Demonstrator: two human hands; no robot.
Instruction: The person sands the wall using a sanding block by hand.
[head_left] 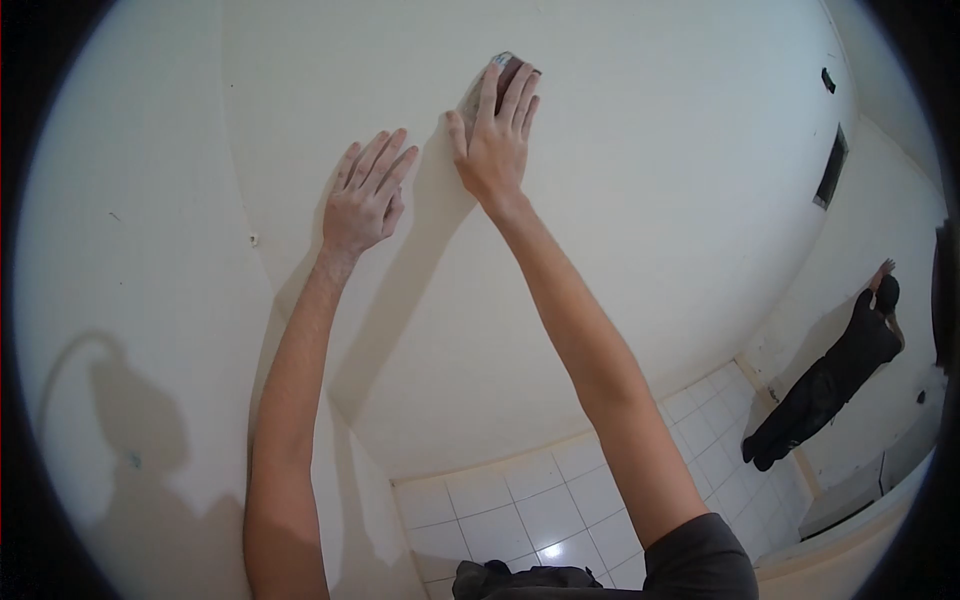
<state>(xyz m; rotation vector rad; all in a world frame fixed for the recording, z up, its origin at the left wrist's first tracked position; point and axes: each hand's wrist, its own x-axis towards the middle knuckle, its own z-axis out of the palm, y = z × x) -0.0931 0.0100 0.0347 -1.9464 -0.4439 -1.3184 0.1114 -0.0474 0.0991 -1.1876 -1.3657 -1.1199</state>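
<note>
My right hand (494, 145) is raised high against the off-white wall (640, 200). Beneath its fingers is a piece of reddish-brown sandpaper (509, 72), pressed to the wall, with a pale printed patch at its upper edge. The palm and fingers hide most of that piece. Lower and to the left, my left hand (362, 205) rests at the wall with its fingers stretched out and nothing in it. Whether its palm fully touches the surface, I cannot tell.
A wall corner (245, 200) runs down on the left, beside a shadowed side wall. White floor tiles (520, 505) lie below. At the right, another person (840, 365) in dark clothes reaches up at the far wall, near a dark rectangular opening (830, 168).
</note>
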